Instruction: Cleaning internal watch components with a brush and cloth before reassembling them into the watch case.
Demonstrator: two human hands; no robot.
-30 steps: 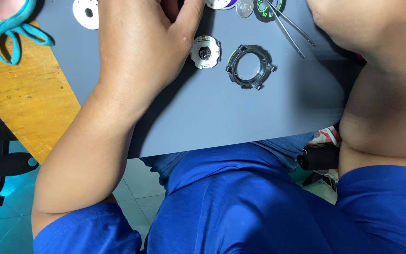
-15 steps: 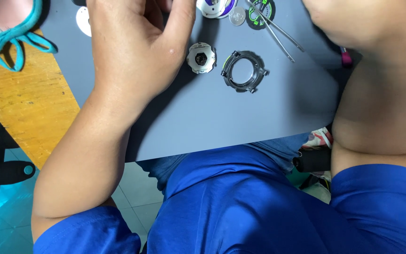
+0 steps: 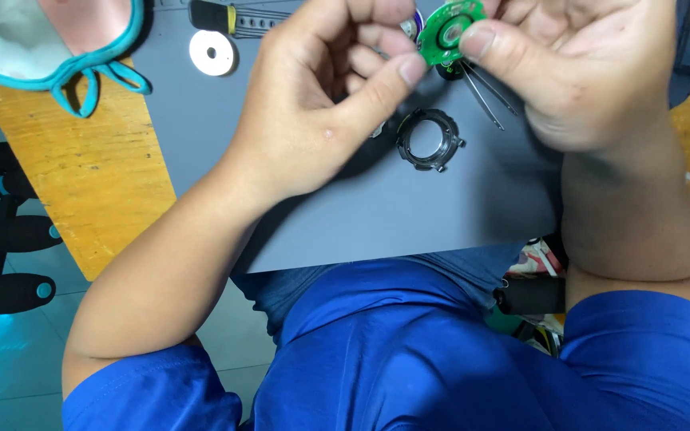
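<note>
Head view, looking down. A round green circuit board (image 3: 447, 32) is held above the grey mat (image 3: 409, 215), pinched at its right edge between the thumb and fingers of the right hand (image 3: 576, 72); the left hand (image 3: 321, 104) closes in from the left, its thumb tip touching the board's left rim, fingers curled and clamped on nothing else that shows. Being a disc, the board has no long axis; its face is tilted toward the camera. Both hands meet at the board, the right gripping it. Just below the board, a black ring-shaped housing (image 3: 430, 140) lies flat on the mat, with thin metal tweezers (image 3: 485, 92) just to its upper right. Well left of the board lies a white washer (image 3: 212, 53). The mat rests on a wooden bench (image 3: 81, 175); below it, a tiled floor (image 3: 225, 319).
</note>
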